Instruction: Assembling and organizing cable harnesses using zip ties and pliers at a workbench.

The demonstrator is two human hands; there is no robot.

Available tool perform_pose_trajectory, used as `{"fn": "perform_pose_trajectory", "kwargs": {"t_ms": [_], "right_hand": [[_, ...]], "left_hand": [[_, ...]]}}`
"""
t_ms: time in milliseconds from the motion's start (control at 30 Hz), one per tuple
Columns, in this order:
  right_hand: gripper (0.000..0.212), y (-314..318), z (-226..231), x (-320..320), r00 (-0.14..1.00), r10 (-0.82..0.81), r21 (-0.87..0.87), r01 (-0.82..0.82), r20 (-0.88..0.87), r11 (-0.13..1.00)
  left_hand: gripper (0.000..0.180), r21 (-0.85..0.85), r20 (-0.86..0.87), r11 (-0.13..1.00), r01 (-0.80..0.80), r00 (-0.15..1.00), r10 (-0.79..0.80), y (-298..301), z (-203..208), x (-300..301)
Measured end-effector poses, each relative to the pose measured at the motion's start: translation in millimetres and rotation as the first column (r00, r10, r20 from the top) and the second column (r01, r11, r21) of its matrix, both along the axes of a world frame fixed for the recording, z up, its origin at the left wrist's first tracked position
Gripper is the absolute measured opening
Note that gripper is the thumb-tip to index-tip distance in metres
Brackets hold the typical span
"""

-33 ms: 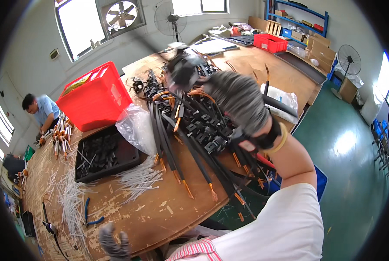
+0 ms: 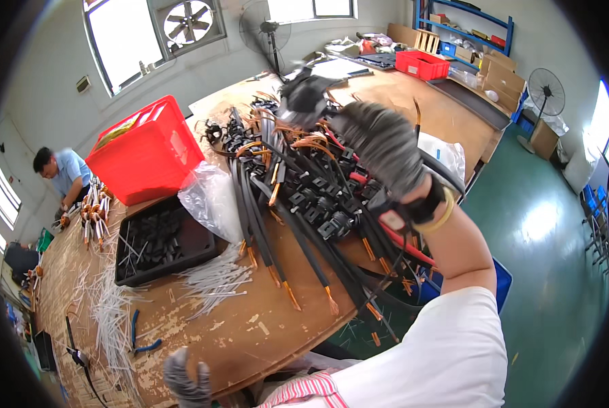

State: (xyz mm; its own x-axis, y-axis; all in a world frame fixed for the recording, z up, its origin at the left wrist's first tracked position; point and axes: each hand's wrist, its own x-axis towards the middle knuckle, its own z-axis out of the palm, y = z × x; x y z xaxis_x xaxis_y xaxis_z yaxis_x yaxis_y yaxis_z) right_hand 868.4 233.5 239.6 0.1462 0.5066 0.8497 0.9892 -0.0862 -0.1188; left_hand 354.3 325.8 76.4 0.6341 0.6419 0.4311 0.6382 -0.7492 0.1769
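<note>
My right hand (image 2: 383,146), in a grey glove, is raised over the pile of black cables (image 2: 304,204) with its fingers closed. From it juts a black cable assembly (image 2: 303,102) with a blocky black fitting, blurred by motion. Its exact grip is hidden behind the glove. A thick black tube (image 2: 444,166) shows at the wrist side of the hand; whether it joins the held piece I cannot tell. The pile has bare copper ends toward the table's front edge. My left hand (image 2: 185,381), also gloved, is by the front edge, fingers apart, holding nothing.
A black tray (image 2: 168,265) of small black parts stands before a tilted red crate (image 2: 144,149) and a clear plastic bag (image 2: 212,200). White cable ties (image 2: 216,282) and blue-handled pliers (image 2: 141,340) lie nearby. A person (image 2: 66,177) works at far left. A blue bin (image 2: 502,285) stands beside the table.
My right hand and the black cable assembly have shifted a little to the right. My left hand has moved slightly right.
</note>
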Motion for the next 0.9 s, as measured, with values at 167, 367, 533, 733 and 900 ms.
{"fn": "perform_pose_trajectory", "kwargs": {"t_ms": [167, 367, 533, 733, 900], "right_hand": [[0.024, -3.5, -22.0, 138.8, 0.849, -0.358, -0.143, 0.328, -0.389, 0.934], [0.041, 15.2, -51.5, 284.6, 0.713, -0.701, -0.525, 0.597, 0.001, 0.606], [0.047, 84.4, -94.5, 338.0, 0.631, -0.753, -0.711, 0.443, -0.185, 0.546], [0.055, 97.9, -132.5, 384.0, 0.508, -0.836, -0.713, 0.506, -0.207, 0.484], [0.028, 116.4, -177.3, 454.1, 0.657, -0.696, -0.727, 0.321, -0.290, 0.607]], "left_hand": [[0.040, -0.059, 0.035, 0.988, 0.144, 0.989, -0.143, -9.9, -18.8, 61.7], [0.038, -0.095, -0.043, 0.984, 0.153, 0.987, -0.158, -12.5, -25.0, 75.9], [0.035, -0.118, -0.110, 0.989, 0.089, 0.989, -0.102, -7.8, -21.2, 72.6], [0.035, -0.159, -0.135, 0.982, 0.102, 0.983, -0.124, -3.8, -31.6, 71.2], [0.038, -0.181, -0.139, 0.976, 0.118, 0.980, -0.144, 3.4, -41.2, 65.8]]}}
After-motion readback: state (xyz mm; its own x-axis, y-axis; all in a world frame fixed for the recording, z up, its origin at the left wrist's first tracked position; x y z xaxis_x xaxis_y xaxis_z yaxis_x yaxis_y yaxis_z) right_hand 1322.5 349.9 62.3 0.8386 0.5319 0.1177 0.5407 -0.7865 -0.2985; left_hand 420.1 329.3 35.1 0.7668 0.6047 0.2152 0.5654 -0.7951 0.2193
